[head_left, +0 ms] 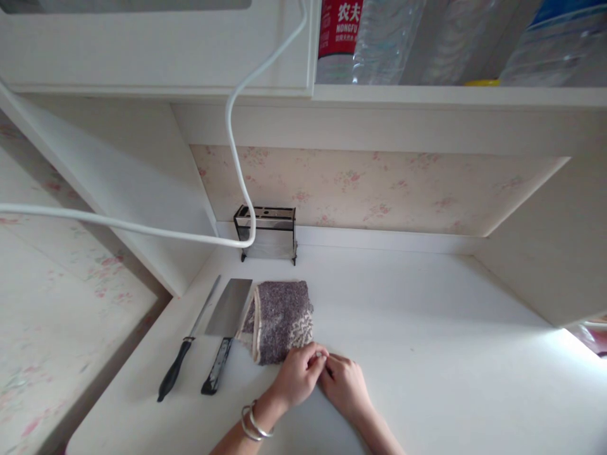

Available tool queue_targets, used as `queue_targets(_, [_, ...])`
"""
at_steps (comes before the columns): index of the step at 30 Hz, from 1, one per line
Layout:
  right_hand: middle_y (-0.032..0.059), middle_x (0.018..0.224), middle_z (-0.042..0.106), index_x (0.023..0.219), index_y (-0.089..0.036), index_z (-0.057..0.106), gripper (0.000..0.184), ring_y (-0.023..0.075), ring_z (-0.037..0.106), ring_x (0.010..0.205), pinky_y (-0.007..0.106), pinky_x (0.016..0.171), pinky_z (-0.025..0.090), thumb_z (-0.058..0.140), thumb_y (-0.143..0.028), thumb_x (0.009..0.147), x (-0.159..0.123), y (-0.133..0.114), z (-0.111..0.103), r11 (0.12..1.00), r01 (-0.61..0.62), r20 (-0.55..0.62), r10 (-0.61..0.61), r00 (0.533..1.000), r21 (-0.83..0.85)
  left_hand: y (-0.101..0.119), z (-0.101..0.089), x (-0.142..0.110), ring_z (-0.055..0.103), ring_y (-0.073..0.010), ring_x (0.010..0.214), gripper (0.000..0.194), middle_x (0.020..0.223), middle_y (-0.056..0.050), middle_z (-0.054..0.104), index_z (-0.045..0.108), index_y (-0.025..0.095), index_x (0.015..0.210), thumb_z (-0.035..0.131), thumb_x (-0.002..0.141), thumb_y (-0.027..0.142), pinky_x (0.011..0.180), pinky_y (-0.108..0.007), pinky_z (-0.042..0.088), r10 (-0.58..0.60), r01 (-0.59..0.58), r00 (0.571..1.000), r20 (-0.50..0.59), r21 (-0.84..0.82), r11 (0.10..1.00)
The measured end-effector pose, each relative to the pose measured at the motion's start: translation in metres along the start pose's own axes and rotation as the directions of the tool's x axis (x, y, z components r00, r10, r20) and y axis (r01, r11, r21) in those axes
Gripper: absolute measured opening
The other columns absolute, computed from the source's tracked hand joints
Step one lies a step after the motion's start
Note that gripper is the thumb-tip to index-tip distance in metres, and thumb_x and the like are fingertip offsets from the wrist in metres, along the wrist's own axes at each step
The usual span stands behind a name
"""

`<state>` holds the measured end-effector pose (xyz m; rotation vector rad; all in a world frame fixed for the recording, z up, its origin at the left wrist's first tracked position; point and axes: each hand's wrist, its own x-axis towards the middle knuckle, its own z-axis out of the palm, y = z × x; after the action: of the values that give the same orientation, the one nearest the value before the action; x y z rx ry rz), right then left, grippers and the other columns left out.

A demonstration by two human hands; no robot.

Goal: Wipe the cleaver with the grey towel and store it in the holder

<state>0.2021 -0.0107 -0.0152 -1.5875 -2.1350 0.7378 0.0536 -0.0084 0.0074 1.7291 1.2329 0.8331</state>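
Note:
My left hand and my right hand meet on the white counter, fingers curled and touching each other. The left hand's fingertips press the near edge of a folded grey patterned cloth; bracelets ring that wrist. What the pinched fingers hold, if anything, is hidden. Left of the cloth lies a cleaver with a black handle, its blade partly under the cloth's edge. A honing steel lies further left.
A black-framed clear knife holder stands against the floral back wall. A white cable loops down in front of it and runs left. Water bottles stand on the shelf above. Cabinet sides close in left and right.

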Motion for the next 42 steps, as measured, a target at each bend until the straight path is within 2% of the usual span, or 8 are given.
queue_targets(19, [-0.0010,0.079,0.070,0.077,-0.023,0.066,0.025,0.0129,0.062,0.068,0.021,0.059,0.031,0.044,-0.019,0.087,0.0001,-0.0012,-0.0005,1.000,-0.002,0.001,0.002,1.000,-0.007,-0.0017,0.0008,-0.0008,0.053,-0.0118,0.061,0.024,0.069,0.000,0.062,0.064,0.018,0.095,0.044,0.094,0.032,0.059,-0.021,0.036,0.024,-0.024,1.000,-0.005,0.026,0.999])
queue_targets(32, [0.0003,0.079,0.070,0.076,-0.022,0.066,0.025,0.0133,0.061,0.069,0.021,0.060,0.031,0.044,-0.018,0.087,0.0007,-0.0008,0.0002,1.000,-0.011,0.028,0.012,1.000,-0.011,0.0001,0.0003,-0.0008,0.054,-0.0123,0.061,0.028,0.068,0.000,0.063,0.064,0.018,0.097,0.042,0.094,0.036,0.059,-0.021,0.038,-0.003,0.003,1.000,0.001,0.023,1.000])
queue_targets(42, [0.0005,0.080,0.070,0.077,-0.022,0.067,0.026,0.0134,0.062,0.069,0.021,0.061,0.032,0.044,-0.019,0.088,0.0024,-0.0024,-0.0008,1.000,-0.013,0.033,0.013,0.999,0.003,-0.0054,0.0015,-0.0005,0.058,-0.0132,0.066,0.027,0.075,-0.002,0.067,0.064,0.019,0.099,0.042,0.094,0.034,0.064,-0.022,0.041,0.003,-0.003,1.000,0.012,0.024,1.000])
